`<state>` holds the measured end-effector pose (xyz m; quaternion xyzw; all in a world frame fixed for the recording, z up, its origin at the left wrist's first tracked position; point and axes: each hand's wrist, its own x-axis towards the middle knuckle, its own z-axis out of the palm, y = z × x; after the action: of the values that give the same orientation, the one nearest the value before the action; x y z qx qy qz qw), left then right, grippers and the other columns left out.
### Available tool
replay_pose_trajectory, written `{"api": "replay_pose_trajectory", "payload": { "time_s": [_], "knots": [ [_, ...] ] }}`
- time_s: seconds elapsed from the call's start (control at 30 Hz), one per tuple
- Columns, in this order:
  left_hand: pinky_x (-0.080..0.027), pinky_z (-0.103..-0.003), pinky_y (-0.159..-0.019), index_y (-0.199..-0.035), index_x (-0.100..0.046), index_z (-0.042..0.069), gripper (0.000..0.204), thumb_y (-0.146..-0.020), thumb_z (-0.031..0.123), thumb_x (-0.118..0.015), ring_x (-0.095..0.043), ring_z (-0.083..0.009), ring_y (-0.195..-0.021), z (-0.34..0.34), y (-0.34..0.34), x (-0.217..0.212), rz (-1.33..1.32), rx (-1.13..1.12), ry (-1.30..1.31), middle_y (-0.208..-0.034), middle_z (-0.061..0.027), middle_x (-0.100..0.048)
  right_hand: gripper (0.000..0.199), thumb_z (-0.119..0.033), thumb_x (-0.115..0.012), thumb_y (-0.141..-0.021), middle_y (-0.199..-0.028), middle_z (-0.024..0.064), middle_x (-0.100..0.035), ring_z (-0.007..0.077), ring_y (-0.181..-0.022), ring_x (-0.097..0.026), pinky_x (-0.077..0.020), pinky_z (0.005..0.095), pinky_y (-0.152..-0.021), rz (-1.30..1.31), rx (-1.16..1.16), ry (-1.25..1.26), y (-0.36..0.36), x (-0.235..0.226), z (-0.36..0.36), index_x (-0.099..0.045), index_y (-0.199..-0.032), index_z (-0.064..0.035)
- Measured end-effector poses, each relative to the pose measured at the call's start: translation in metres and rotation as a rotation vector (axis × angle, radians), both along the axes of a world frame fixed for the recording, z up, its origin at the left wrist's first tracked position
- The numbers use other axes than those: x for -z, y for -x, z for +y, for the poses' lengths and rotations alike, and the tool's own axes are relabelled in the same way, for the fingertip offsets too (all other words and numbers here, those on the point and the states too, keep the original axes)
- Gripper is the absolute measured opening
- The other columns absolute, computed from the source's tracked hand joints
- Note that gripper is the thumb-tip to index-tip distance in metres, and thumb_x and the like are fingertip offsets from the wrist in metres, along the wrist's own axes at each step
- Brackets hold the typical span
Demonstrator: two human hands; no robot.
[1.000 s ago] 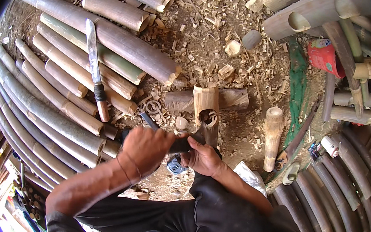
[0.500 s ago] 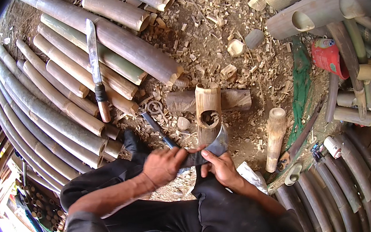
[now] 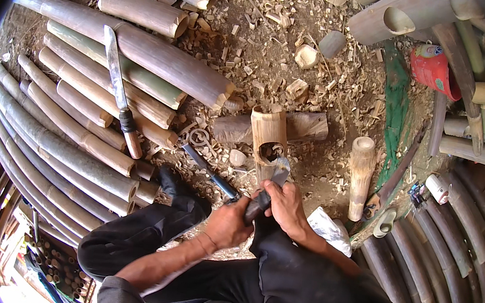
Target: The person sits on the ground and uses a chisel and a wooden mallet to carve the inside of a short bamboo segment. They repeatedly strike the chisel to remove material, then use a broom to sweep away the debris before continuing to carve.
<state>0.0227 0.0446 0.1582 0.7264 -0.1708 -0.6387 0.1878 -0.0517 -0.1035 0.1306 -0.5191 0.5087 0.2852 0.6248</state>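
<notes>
A knife [image 3: 280, 175] with a broad blade and a dark handle is in both my hands. My left hand [image 3: 227, 225] is closed round the handle. My right hand [image 3: 285, 210] grips the knife farther forward, its thumb by the blade's base. The blade tip is at the cut opening of a pale, shaved bamboo section [image 3: 268, 129]. This section rests tilted across a short dark log [image 3: 308, 128], its far end raised. The bamboo's near end is hidden behind my hands and the blade.
A long knife [image 3: 115, 72] lies across bamboo poles [image 3: 146, 49] on the left. A blue-handled tool [image 3: 207, 169] is near my foot. A shaved bamboo piece [image 3: 360, 172] stands to the right, near green netting [image 3: 394, 109] and a red container [image 3: 431, 69]. Shavings cover the ground.
The blade has swung from pointing up and right to pointing into the bamboo's opening. My left hand has moved right and slightly down; my right hand has shifted slightly left.
</notes>
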Motion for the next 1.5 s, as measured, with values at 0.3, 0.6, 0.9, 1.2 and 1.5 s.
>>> {"api": "replay_pose_trajectory", "payload": {
  "time_s": [0.3, 0.6, 0.9, 1.2, 1.5],
  "knots": [
    [-0.052, -0.051, -0.071, -0.135, -0.037, 0.002, 0.072, -0.073, 0.022, -0.069, -0.063, -0.0469, -0.077, -0.027, 0.071, 0.023, -0.034, -0.393, 0.021, -0.082, -0.0290, -0.065, 0.047, -0.034, -0.045, -0.096, -0.067, 0.0202, -0.066, 0.0360, -0.064, -0.066, -0.0504, 0.0431, -0.066, 0.038, -0.322, 0.374, 0.001, 0.019, -0.002, -0.068, -0.081, 0.0035],
    [-0.055, -0.037, -0.074, -0.114, -0.066, 0.009, 0.046, -0.071, 0.022, -0.075, -0.070, -0.0285, -0.077, 0.035, 0.013, 0.041, -0.128, -0.413, -0.002, -0.084, -0.0154, -0.070, 0.038, -0.024, -0.046, -0.098, -0.077, 0.0151, -0.070, 0.0222, -0.059, -0.068, -0.0548, 0.0328, -0.047, -0.071, -0.174, -0.103, -0.044, 0.003, 0.019, -0.063, -0.084, 0.0075],
    [-0.050, -0.038, -0.052, -0.074, -0.067, 0.012, 0.007, -0.074, 0.019, -0.069, -0.066, -0.0225, -0.061, -0.049, -0.146, -0.001, -0.533, 0.737, 0.033, -0.069, -0.0064, -0.066, 0.024, -0.022, -0.048, -0.099, -0.105, 0.0187, -0.066, 0.0305, -0.086, -0.070, -0.0595, 0.0444, -0.082, -0.422, 0.993, -0.753, -0.048, 0.011, 0.015, -0.055, -0.112, -0.0038],
    [-0.054, -0.031, -0.058, -0.077, -0.075, 0.017, 0.007, -0.080, 0.020, -0.071, -0.069, -0.0176, -0.071, -0.180, -0.163, -0.018, -0.658, 1.197, 0.146, -0.078, -0.0011, -0.072, 0.038, -0.035, -0.038, -0.103, -0.106, 0.0108, -0.066, 0.0239, -0.082, -0.066, -0.0578, 0.0381, -0.077, -0.417, 1.423, -1.222, -0.039, 0.018, -0.013, -0.057, -0.117, -0.0059],
    [-0.054, -0.041, -0.073, -0.100, -0.069, 0.001, 0.056, -0.080, 0.053, -0.065, -0.068, -0.0341, -0.079, -0.040, -0.084, -0.038, -0.016, 0.581, -0.046, -0.084, -0.0199, -0.069, 0.030, -0.020, -0.057, -0.096, -0.104, 0.0148, -0.065, 0.0259, -0.089, -0.068, -0.0572, 0.0401, -0.079, -0.389, 0.626, -0.883, 0.004, -0.006, -0.009, -0.050, -0.118, 0.0004]
  ]
}}
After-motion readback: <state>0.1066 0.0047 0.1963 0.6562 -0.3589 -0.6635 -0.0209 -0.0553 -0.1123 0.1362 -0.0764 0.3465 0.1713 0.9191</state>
